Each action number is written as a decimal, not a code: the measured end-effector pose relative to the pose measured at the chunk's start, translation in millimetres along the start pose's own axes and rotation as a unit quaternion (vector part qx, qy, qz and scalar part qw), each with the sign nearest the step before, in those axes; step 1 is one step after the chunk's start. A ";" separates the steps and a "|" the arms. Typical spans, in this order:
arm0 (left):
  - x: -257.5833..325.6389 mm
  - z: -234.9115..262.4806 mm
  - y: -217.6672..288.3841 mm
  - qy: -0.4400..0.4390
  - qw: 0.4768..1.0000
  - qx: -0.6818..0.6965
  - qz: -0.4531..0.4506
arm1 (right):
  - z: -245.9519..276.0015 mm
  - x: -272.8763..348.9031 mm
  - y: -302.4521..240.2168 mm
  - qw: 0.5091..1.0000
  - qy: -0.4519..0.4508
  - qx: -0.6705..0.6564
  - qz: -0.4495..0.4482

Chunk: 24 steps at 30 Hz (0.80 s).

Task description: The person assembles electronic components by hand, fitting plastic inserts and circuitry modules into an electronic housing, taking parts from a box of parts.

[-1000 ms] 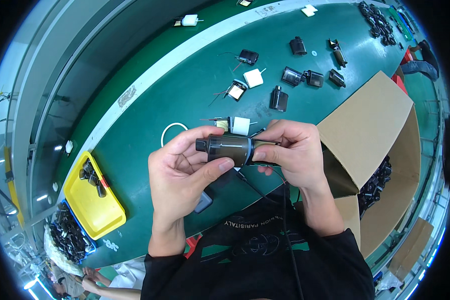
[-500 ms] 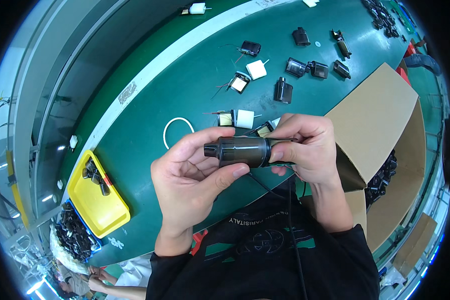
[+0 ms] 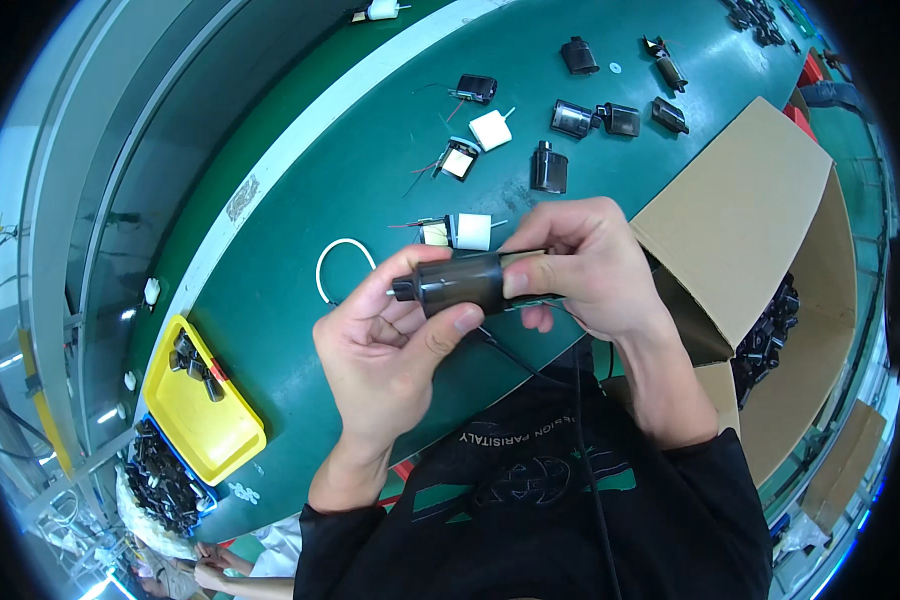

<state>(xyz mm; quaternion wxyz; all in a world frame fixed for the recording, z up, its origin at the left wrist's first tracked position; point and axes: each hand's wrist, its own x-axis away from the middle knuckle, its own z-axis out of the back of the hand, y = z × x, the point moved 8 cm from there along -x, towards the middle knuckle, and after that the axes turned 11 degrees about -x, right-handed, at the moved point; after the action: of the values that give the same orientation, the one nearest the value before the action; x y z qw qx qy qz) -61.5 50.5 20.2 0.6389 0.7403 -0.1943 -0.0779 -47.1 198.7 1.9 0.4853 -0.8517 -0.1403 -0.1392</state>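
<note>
A smoky-black, see-through plastic shell [image 3: 458, 285] with a narrow spout lies level between my hands. My left hand [image 3: 375, 375] is closed round its body, thumb below and fingers above. A small pale tip shows at the spout's left end. At the shell's wide right end, my right hand [image 3: 605, 275] pinches an insert with a beige face [image 3: 523, 258], partly inside the shell and mostly covered by fingers. Just beyond my hands lies a white block with a thin tube [image 3: 474, 232], against a black-framed part with wires [image 3: 434, 232].
A yellow tray [image 3: 232, 440] with a few black pieces stands left, near a blue bin of black parts [image 3: 160, 480]. An open cardboard box [image 3: 735, 230] is at right. Several dark shells [image 3: 549, 170] and a white cable loop [image 3: 322, 265] lie on the green table. Another person's hands [image 3: 210, 570] show lower left.
Both hands and the shell have shifted slightly left. The insert sits deeper in the shell, my right fingers are against its rim, and a pale tip now shows at the spout.
</note>
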 end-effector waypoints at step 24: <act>-278.5 170.8 -21.2 0.116 0.952 -0.274 0.067 | 292.5 278.8 -108.0 0.723 0.568 0.339 0.198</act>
<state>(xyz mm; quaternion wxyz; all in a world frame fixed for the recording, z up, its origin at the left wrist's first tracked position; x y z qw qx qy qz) -373.7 4.2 -66.9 0.8391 0.5258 -0.1394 0.0009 199.1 533.7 47.6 0.7471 -0.3999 0.2955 -0.4411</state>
